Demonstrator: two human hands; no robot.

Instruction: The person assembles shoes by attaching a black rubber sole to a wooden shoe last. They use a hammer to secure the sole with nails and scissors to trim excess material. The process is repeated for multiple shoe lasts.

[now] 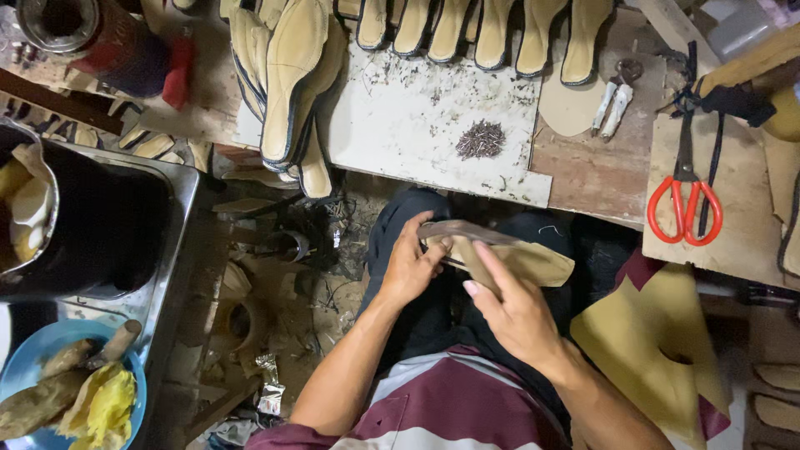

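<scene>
Both hands (462, 279) grip a tan insole (533, 260) — nails (481, 139), scissors (685, 196) on the bench (583, 179) ahead.

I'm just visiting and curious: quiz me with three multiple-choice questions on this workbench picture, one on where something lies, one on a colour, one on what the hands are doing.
1. Where does the pile of small nails lie?
A. On the white board
B. In the blue bowl
C. On the person's lap

2. What colour are the scissors' handles?
A. Green
B. Orange-red
C. Black

3. What is the state of the tan sole piece?
A. Lying alone on the bench
B. Hanging from a hook
C. Held in both hands over the lap

Answers:
1 A, the dark heap sits on the white board near its right edge.
2 B, both loops are orange-red.
3 C, the left hand and the right hand both grip it.
</scene>
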